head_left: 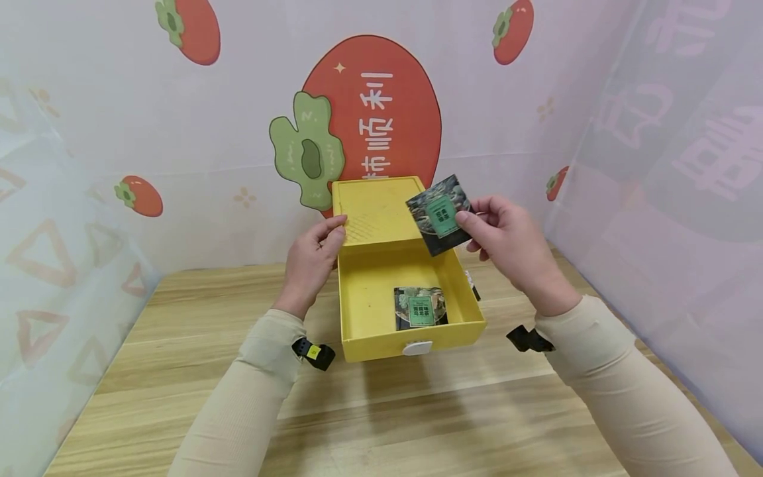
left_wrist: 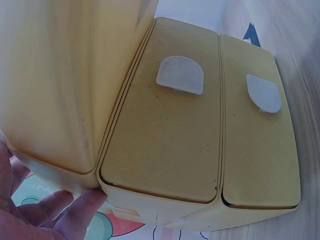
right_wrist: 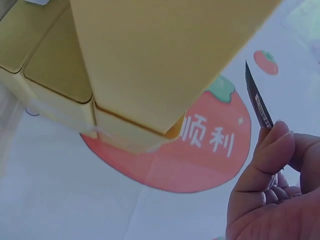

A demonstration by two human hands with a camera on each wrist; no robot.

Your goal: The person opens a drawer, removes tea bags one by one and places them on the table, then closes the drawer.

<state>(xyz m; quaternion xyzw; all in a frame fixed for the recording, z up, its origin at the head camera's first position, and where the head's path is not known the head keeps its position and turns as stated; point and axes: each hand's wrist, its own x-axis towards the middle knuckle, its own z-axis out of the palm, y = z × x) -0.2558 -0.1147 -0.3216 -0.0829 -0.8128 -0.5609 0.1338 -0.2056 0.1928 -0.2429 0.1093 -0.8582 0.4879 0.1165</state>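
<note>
A yellow drawer cabinet (head_left: 381,199) stands at the back of the table, its top drawer (head_left: 369,285) pulled far out. Inside the drawer lies a tea packet (head_left: 420,309) with a green label, near the front right. My right hand (head_left: 512,242) pinches a second, dark tea packet (head_left: 440,213) between thumb and fingers, above the drawer's right side; in the right wrist view that packet (right_wrist: 258,102) shows edge-on. With its fingers against the cabinet's left side near the top, my left hand (head_left: 311,265) steadies it; in the left wrist view the fingertips (left_wrist: 92,202) touch the side wall.
Two lower drawers, the middle one (left_wrist: 165,130) and the bottom one (left_wrist: 260,150), are closed, each with a white tab handle. Wood-grain table (head_left: 197,331) surrounds the cabinet. A printed fabric backdrop (head_left: 238,132) rises close behind it and along both sides.
</note>
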